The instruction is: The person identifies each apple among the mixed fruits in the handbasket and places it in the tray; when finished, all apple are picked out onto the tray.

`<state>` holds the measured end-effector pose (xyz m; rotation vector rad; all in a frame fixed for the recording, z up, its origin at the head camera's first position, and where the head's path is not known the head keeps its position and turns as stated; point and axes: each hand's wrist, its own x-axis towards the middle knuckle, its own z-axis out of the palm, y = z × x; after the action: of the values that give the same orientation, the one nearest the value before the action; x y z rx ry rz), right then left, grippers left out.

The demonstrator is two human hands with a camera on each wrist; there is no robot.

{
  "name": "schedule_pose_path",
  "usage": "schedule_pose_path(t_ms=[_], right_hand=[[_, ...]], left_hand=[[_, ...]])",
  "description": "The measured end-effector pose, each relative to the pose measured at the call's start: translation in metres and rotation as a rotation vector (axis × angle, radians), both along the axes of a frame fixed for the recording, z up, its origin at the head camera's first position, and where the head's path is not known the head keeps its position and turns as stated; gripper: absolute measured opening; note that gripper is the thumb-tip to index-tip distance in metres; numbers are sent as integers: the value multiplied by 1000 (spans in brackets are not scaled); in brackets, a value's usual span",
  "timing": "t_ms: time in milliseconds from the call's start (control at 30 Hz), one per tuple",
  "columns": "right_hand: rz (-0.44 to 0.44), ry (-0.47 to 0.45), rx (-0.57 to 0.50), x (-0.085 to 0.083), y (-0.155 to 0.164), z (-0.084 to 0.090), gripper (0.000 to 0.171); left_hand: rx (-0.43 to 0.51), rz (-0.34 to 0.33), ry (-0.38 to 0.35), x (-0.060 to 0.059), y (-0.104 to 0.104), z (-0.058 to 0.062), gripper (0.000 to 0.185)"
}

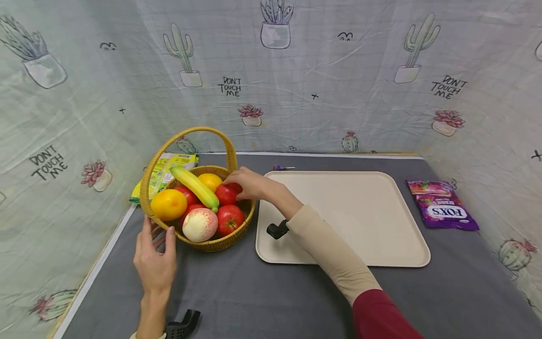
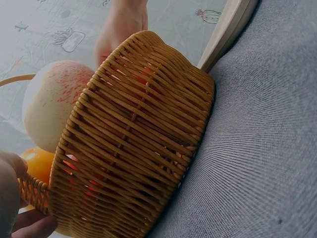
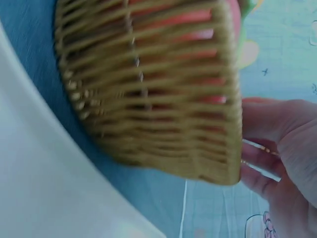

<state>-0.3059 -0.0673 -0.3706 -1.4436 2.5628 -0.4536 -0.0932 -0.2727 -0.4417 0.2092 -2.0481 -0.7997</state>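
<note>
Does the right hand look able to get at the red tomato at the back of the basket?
Probably yes: the right hand already rests on that tomato, reaching over the basket rim, with nothing between.

Right wrist view is blurring throughout; the basket (image 3: 148, 84) is running off its top edge. The small purple item (image 1: 282, 167) behind the tray (image 1: 381, 212) is staying too small to identify. The yellow-green packet (image 1: 163, 174) is lying partly hidden behind the basket.
</note>
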Motion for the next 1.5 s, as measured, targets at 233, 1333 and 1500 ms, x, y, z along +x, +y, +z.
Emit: schedule_pose_path(t_ms=[233, 1333, 1500], right_hand=[[29, 54, -16, -10, 0, -6, 60], [-4, -72, -44, -28, 0, -23, 73], [-34, -58, -39, -27, -1, -23, 72]], left_hand=[[-5, 4, -8, 0, -1, 1, 67], [13, -5, 5, -3, 0, -2, 67], [-1, -6, -4, -2, 0, -3, 68]])
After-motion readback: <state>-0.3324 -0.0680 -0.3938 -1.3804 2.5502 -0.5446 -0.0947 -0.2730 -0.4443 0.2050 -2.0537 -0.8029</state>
